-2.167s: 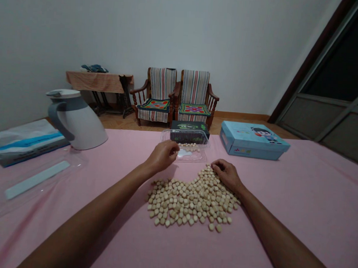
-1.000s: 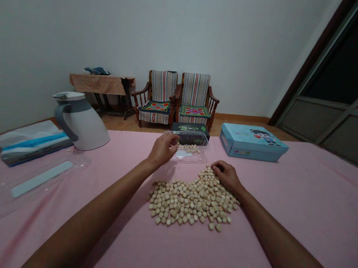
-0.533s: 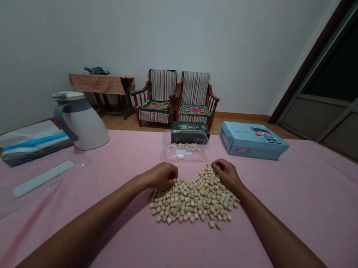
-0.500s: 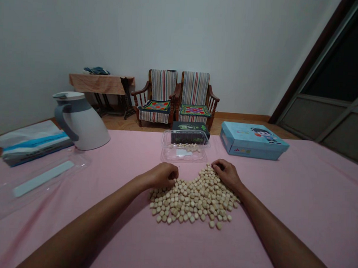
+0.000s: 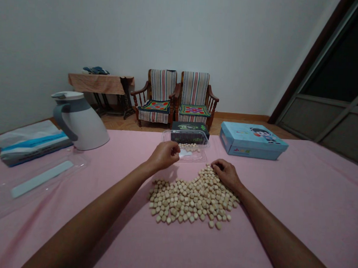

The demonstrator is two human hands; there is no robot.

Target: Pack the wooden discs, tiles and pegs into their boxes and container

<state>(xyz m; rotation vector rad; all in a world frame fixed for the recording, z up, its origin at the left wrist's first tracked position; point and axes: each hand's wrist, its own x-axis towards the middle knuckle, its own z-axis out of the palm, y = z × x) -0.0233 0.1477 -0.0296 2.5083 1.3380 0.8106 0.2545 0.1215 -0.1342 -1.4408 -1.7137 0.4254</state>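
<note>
A heap of small beige pieces (image 5: 190, 199) lies on the pink tablecloth (image 5: 132, 242) in front of me. Just beyond it stands a clear plastic container (image 5: 196, 155) with a few of the same pieces inside. My left hand (image 5: 164, 155) is raised off the cloth at the container's near left corner, its fingers pinched together; what they hold is too small to make out. My right hand (image 5: 227, 175) rests curled on the far right edge of the heap, fingers touching the pieces.
A white jug (image 5: 78, 121) and a blue-and-white package (image 5: 30, 142) stand at the left, with a clear lid (image 5: 31, 181) nearer me. A dark box (image 5: 190, 127) sits behind the container, a light blue box (image 5: 251, 140) at the right. Two striped chairs stand beyond the table.
My left hand has lifted from the left edge of the heap and moved forward to the container's near corner. My right hand has stayed on the heap.
</note>
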